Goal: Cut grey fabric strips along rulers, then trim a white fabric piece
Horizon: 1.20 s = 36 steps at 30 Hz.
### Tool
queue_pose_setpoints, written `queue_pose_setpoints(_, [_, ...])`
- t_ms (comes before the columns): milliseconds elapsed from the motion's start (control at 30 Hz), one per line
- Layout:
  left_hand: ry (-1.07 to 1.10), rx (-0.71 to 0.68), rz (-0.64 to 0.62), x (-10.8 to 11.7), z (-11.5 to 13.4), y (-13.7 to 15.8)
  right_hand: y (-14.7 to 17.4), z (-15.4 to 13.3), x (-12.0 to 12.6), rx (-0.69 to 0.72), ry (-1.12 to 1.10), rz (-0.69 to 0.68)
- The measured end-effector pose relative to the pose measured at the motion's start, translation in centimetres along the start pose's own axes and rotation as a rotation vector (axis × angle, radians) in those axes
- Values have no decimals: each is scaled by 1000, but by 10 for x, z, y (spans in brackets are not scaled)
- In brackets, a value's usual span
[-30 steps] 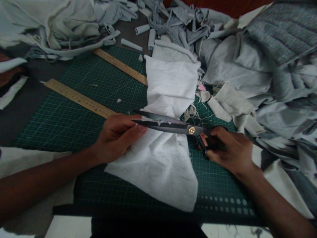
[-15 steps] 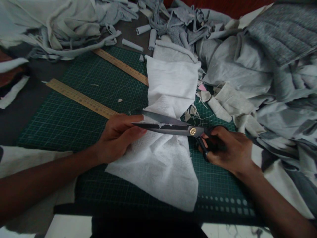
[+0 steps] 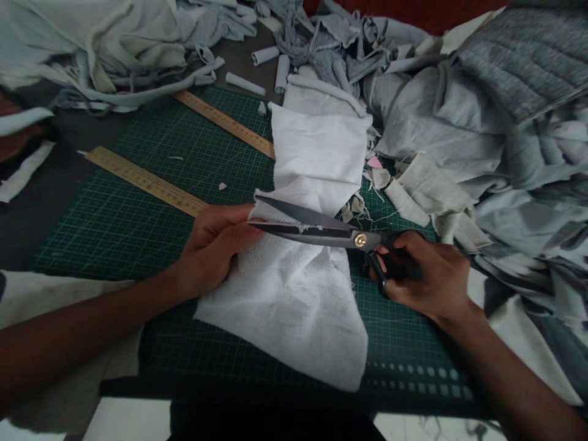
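A long piece of white fabric [image 3: 294,306] lies across the green cutting mat [image 3: 184,331], gathered and creased in its middle. My left hand [image 3: 218,248] pinches its left edge between thumb and fingers. Through the black handles of a large pair of scissors [image 3: 316,228] pass the fingers of my right hand [image 3: 427,272]. The blades point left over the fabric and stand a little apart, their tips close to my left fingertips. Small white lint clings to the lower blade. Whether the cloth lies between the blades is hard to make out.
Two wooden rulers, a nearer ruler [image 3: 142,177] and a farther ruler [image 3: 225,122], lie on the mat. Grey fabric pieces [image 3: 441,116] heap up on the right, with cut scraps [image 3: 408,202] beside them. More cloth [image 3: 133,49] and rolled strips [image 3: 245,83] lie at the back.
My left hand has shifted slightly left and up, drawing the fabric edge with it. The scissor blades have spread a little wider.
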<state>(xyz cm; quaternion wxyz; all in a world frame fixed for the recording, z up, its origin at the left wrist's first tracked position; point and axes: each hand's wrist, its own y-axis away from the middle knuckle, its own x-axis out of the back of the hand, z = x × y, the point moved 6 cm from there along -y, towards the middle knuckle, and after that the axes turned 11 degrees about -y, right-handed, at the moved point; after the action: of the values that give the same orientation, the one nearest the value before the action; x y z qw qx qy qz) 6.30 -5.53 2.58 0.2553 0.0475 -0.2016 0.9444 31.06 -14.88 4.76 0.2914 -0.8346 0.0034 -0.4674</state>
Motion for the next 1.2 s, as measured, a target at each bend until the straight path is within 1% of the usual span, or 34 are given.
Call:
queue_pose_setpoints(67, [76, 128, 10, -1, -3, 1, 1, 11, 0, -171, -183, 29])
queue_pose_setpoints(133, [140, 214, 21, -3, -4, 1, 0, 27, 2, -390, -548, 88])
queue_pose_setpoints(167, [162, 226, 24, -3, -3, 1, 0, 35, 4, -489, -760, 118])
queue_pose_setpoints(200, [176, 230, 29, -4, -3, 1, -2, 41, 6, -552, -970, 156])
queue_pose_setpoints(233, [183, 234, 27, -4, -3, 0, -4, 47, 10, -612, -1109, 195])
queue_pose_setpoints(267, [185, 238, 20, -5, -3, 0, -7, 52, 14, -617, -1172, 206])
queue_pose_setpoints(300, [184, 240, 15, -5, -3, 0, -10, 57, 20, -606, -1182, 246])
queue_pose_setpoints(367, [176, 247, 10, -5, -4, 1, -11, 65, 24, -587, -1157, 293])
queue_pose_setpoints(467, [151, 229, 21, -4, -4, 2, -5, 70, 13, -596, -1098, 255])
queue_pose_setpoints(500, [137, 217, 22, -4, -4, 2, -1, 70, 8, -598, -1033, 236])
queue_pose_setpoints(567, [106, 187, 22, -3, -3, 2, 5, 65, 2, -566, -811, 193])
queue_pose_setpoints(633, [84, 177, 13, -3, -4, 2, 8, 54, 0, -480, -548, 123])
queue_pose_setpoints(700, [97, 192, -4, -4, -6, 3, 8, 40, 0, -350, -310, 57])
queue_pose_setpoints(800, [150, 237, -28, -5, -8, 5, 6, 21, 2, -136, -64, 25])
queue_pose_setpoints(867, [167, 227, -35, -5, -8, 5, 5, 13, 3, -31, 2, 25])
queue_pose_setpoints(933, [188, 219, -35, -5, -7, 5, 4, 9, 6, 21, 40, 49])
queue_pose_setpoints(1000, [226, 268, -54, -6, -10, 6, 3, 6, 10, 54, 72, 80])
queue_pose_setpoints(1067, [265, 350, -76, -8, -13, 7, 1, 4, 14, 84, 90, 97])
queue_pose_setpoints(1200, [300, 438, -52, -9, -13, 9, -3, -2, 16, 138, 90, 70])
